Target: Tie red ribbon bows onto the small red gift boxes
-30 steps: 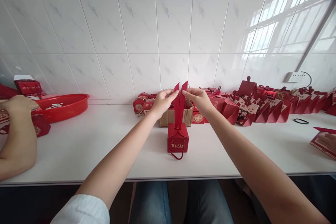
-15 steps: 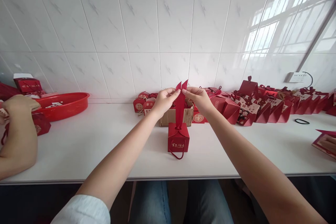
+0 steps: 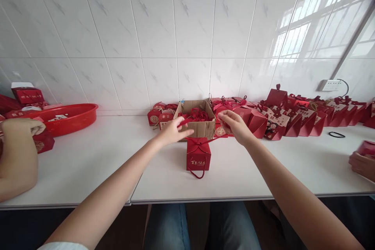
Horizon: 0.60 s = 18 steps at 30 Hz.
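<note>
A small red gift box (image 3: 198, 157) with pale lettering stands upright on the white table in front of me. A twisted cord handle (image 3: 198, 175) hangs down its front. From the box top a red ribbon (image 3: 211, 140) spreads out to both sides. Over the box's left side, my left hand (image 3: 173, 130) has one end of the ribbon between thumb and fingers, with a finger stretched out below. To the right and slightly higher, my right hand (image 3: 233, 124) is closed in a pinch on the other end, its fingertips partly hiding it.
Behind the gift box stands an open cardboard box (image 3: 195, 128) with red ribbons inside. Finished-looking red boxes (image 3: 281, 115) line the wall to the right. At left are a red basin (image 3: 76, 120) and another person's arm (image 3: 19, 156); another person's hand (image 3: 362, 165) is at right.
Both my hands have moved apart and down, drawing the ribbon ends from upright together to opposite sides. The cardboard box now shows more. The hand at far right has shifted with its red item.
</note>
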### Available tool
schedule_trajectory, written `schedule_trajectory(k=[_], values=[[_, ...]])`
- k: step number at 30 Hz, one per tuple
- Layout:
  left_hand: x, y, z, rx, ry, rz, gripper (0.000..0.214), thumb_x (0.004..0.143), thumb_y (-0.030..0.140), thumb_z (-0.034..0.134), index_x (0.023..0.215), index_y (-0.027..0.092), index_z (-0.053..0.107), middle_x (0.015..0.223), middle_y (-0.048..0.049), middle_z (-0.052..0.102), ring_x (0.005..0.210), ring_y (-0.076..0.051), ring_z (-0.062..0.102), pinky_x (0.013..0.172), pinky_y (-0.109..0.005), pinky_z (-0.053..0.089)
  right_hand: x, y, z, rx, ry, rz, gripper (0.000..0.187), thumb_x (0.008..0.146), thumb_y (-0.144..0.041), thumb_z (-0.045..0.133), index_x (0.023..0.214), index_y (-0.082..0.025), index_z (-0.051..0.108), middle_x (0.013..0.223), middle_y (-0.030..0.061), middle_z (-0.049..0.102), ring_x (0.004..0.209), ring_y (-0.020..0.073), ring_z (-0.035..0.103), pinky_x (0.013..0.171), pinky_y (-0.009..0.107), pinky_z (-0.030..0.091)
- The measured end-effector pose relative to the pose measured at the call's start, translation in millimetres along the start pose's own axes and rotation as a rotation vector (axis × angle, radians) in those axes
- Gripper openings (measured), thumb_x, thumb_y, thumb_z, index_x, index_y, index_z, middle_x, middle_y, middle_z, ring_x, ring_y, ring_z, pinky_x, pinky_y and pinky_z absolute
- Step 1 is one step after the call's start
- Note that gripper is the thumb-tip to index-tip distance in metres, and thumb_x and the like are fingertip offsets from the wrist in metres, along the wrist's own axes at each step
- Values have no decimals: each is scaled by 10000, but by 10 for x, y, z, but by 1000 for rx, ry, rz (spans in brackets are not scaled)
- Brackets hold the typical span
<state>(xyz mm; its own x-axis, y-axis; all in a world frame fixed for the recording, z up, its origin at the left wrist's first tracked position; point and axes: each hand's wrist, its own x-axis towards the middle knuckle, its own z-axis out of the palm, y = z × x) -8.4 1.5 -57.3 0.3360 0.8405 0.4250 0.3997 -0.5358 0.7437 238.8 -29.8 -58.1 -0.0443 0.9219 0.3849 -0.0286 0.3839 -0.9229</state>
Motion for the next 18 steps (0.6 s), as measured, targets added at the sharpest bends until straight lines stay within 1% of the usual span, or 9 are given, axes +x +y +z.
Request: schedule_trajectory(k=[1, 2, 4, 6, 8, 10, 12, 15, 18], values=[[-47, -67, 16, 61, -50, -19, 376, 543, 457, 774, 770, 205, 610, 717, -16, 603, 633, -158, 535, 533, -233, 353, -32, 63, 5, -102, 3, -9, 312, 711, -481, 670, 807, -210, 548, 646, -47, 525, 439, 53, 368, 417, 216, 246], [-84, -124, 37, 132, -104, -40, 369, 537, 460, 770, 761, 209, 617, 702, -17, 608, 619, -164, 535, 518, -236, 341, -59, 130, 26, -213, -2, -24, 338, 695, -487, 684, 860, -213, 574, 705, -29, 563, 492, 72, 435, 445, 219, 292], [-123, -196, 81, 282, -210, -85, 332, 574, 492, 725, 714, 213, 611, 647, -9, 598, 569, -162, 517, 486, -239, 305, -97, 263, 108, -448, -58, -58, 385, 674, -490, 698, 931, -216, 620, 840, 17, 625, 661, 136, 555, 552, 250, 395], [-122, -209, 118, 406, -286, -118, 313, 639, 512, 654, 657, 210, 578, 593, 5, 567, 526, -150, 484, 467, -242, 270, -117, 375, 214, -648, -157, -100, 402, 679, -485, 692, 983, -226, 652, 980, 51, 645, 836, 194, 596, 681, 294, 445], [-102, -180, 145, 473, -334, -127, 302, 708, 487, 577, 615, 204, 530, 556, 16, 525, 503, -138, 449, 461, -244, 251, -125, 453, 307, -778, -276, -123, 417, 689, -488, 683, 1027, -244, 665, 1061, 64, 636, 925, 222, 597, 745, 316, 455], [-84, -135, 166, 496, -352, -107, 287, 759, 424, 505, 584, 198, 477, 543, 21, 479, 495, -128, 414, 462, -247, 242, -124, 494, 365, -836, -378, -113, 411, 712, -499, 658, 1046, -260, 669, 1075, 64, 631, 929, 227, 603, 737, 315, 463], [-76, -95, 184, 501, -339, -60, 272, 779, 364, 462, 570, 193, 431, 596, 14, 467, 513, -122, 399, 472, -248, 254, -120, 509, 387, -857, -427, -99, 386, 737, -504, 630, 1047, -277, 673, 1075, 57, 630, 921, 224, 608, 717, 304, 467], [-76, -60, 210, 519, -300, 56, 244, 780, 293, 435, 567, 187, 382, 707, -1, 480, 563, -120, 424, 503, -245, 283, -118, 511, 388, -874, -429, -88, 383, 742, -499, 625, 1064, -294, 663, 1092, 46, 624, 938, 225, 605, 695, 285, 459], [-75, -35, 242, 552, -313, 121, 220, 778, 244, 409, 573, 194, 344, 649, 8, 458, 559, -130, 424, 502, -244, 266, -118, 508, 399, -897, -419, -67, 368, 737, -507, 628, 1023, -279, 671, 1090, 50, 621, 922, 220, 604, 652, 267, 439]])
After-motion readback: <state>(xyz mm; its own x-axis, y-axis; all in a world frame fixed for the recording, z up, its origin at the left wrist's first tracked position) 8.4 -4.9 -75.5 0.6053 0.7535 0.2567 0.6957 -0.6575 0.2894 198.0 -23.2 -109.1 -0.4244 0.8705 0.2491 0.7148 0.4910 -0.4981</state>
